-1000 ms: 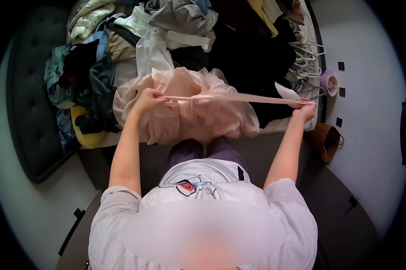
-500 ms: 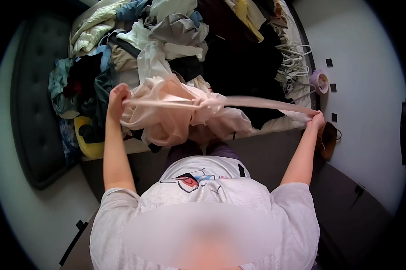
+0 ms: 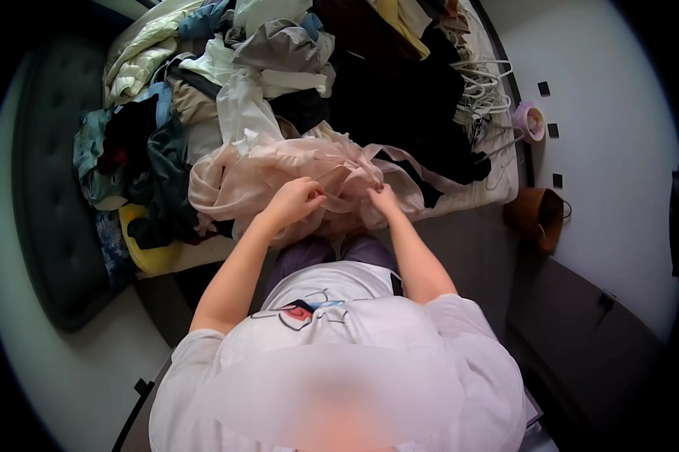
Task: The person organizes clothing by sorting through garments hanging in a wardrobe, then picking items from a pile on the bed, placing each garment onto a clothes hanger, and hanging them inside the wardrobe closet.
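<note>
A sheer pale pink garment (image 3: pixel 241 177) lies bunched at the front edge of the bed, just before my knees. My left hand (image 3: pixel 297 199) is closed over its middle, the fingertips pinched at the thin cloth. A short way to the right, my right hand (image 3: pixel 383 199) pinches a gathered part of the same garment. From there a long pink strip (image 3: pixel 422 169) of cloth trails right across black clothing. Folds hide exactly what lies between my fingertips.
Piled clothes cover the bed, among them a grey garment (image 3: pixel 283 47), a white one (image 3: pixel 241 105) and black clothing (image 3: pixel 392 98). White hangers (image 3: pixel 486 87) lie at the right edge. A brown bag (image 3: pixel 535 218) stands beside the bed; a dark padded headboard (image 3: pixel 49 188) is at left.
Both hands have come inward from wide apart to the middle of the pink garment. The strip stretched between them has gone slack, its right part now lying on the black clothes.
</note>
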A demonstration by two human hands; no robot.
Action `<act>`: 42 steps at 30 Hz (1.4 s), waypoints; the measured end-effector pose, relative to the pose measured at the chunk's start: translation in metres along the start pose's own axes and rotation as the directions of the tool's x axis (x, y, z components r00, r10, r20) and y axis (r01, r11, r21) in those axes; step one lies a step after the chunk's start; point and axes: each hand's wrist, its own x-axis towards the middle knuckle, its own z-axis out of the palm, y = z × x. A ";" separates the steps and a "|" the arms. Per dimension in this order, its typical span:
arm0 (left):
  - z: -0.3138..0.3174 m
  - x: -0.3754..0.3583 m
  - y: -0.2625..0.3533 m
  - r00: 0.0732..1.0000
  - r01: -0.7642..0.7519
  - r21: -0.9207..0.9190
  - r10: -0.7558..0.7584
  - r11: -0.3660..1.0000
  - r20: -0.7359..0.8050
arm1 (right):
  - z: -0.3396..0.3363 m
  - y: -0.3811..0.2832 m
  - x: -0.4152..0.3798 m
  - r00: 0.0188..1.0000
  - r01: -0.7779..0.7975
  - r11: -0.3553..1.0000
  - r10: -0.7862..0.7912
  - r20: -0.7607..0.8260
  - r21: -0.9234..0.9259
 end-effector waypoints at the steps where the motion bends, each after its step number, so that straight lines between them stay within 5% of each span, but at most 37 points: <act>1: 0.004 0.003 -0.002 0.994 -0.091 0.090 0.096 0.992 -0.052 | 0.024 0.006 -0.002 0.987 0.073 0.994 -0.060 -0.149 0.082; 3: 0.010 0.012 -0.007 0.946 -0.256 0.277 0.299 0.926 -0.126 | 0.048 0.010 0.008 0.922 0.200 0.971 -0.143 -0.359 0.127; 5: 0.004 0.030 -0.015 0.932 -0.223 0.330 0.300 0.917 -0.203 | 0.046 0.009 0.023 0.941 0.208 0.937 -0.114 -0.318 0.282; 8: 0.002 0.063 -0.028 0.871 -0.131 0.450 0.319 0.883 -0.373 | 0.002 -0.012 0.015 0.978 -0.101 0.756 -0.044 0.205 0.646; 10: 0.008 0.088 -0.046 0.823 -0.084 0.561 0.374 0.824 -0.426 | -0.018 -0.018 -0.001 0.982 0.015 0.674 -0.148 0.115 0.739; 13: 0.005 0.116 -0.079 0.993 0.112 0.600 -0.075 0.792 -0.086 | -0.070 -0.046 -0.051 0.982 0.125 0.627 -0.188 -0.007 0.769; 17: -0.013 0.126 -0.113 0.865 0.328 0.032 -0.287 0.944 -0.411 | -0.140 -0.022 -0.098 0.977 0.186 0.559 -0.016 -0.214 0.808; 20: -0.041 0.114 -0.102 0.738 0.222 -0.067 -0.213 0.973 -0.641 | -0.167 0.022 -0.104 0.907 0.275 0.577 0.109 -0.406 0.769; 23: -0.050 0.099 -0.066 0.839 0.084 0.021 -0.059 0.996 -0.541 | -0.149 0.012 -0.103 0.912 0.155 0.741 0.146 -0.382 0.653; 26: -0.040 0.074 -0.022 0.927 0.021 -0.067 -0.045 0.997 -0.372 | -0.084 -0.021 -0.079 0.985 0.139 0.793 -0.049 -0.165 0.593; 27: -0.039 0.061 -0.002 0.946 0.089 -0.157 -0.133 0.984 -0.295 | -0.055 -0.040 -0.072 0.903 0.410 0.794 -0.283 -0.323 0.449; 28: -0.041 0.046 0.020 0.954 0.163 -0.241 -0.215 0.957 -0.209 | -0.045 -0.080 -0.081 0.776 0.520 0.846 -0.411 -0.478 0.116; 30: -0.047 0.021 0.035 0.963 0.200 -0.340 -0.248 0.919 -0.104 | -0.048 -0.144 -0.095 0.579 0.597 0.754 -0.641 -0.504 -0.273; 32: -0.055 0.000 0.037 0.983 0.118 -0.387 -0.163 0.914 -0.084 | -0.048 -0.175 -0.093 0.490 0.721 0.612 -0.783 -0.385 -0.327; 35: -0.083 -0.031 0.042 0.906 0.091 -0.426 -0.252 0.900 -0.340 | -0.057 -0.179 -0.090 0.407 0.883 0.435 -0.897 -0.174 -0.176; 37: -0.097 -0.035 0.005 0.783 -0.177 -0.577 -0.241 0.797 -0.574 | -0.072 -0.167 -0.093 0.449 0.825 0.549 -0.782 -0.433 -0.135; 39: -0.122 -0.054 0.015 0.722 -0.263 -0.729 -0.373 0.632 -0.583 | -0.104 -0.144 -0.102 0.583 0.673 0.737 -0.579 -0.569 -0.060; 41: -0.127 -0.057 -0.006 0.625 -0.344 -0.679 -0.381 0.649 -0.681 | -0.134 -0.120 -0.106 0.702 0.541 0.810 -0.284 -0.653 0.228; 42: -0.127 -0.061 -0.021 0.610 -0.349 -0.641 -0.354 0.684 -0.709 | -0.150 -0.109 -0.106 0.619 0.559 0.809 -0.263 -0.740 0.180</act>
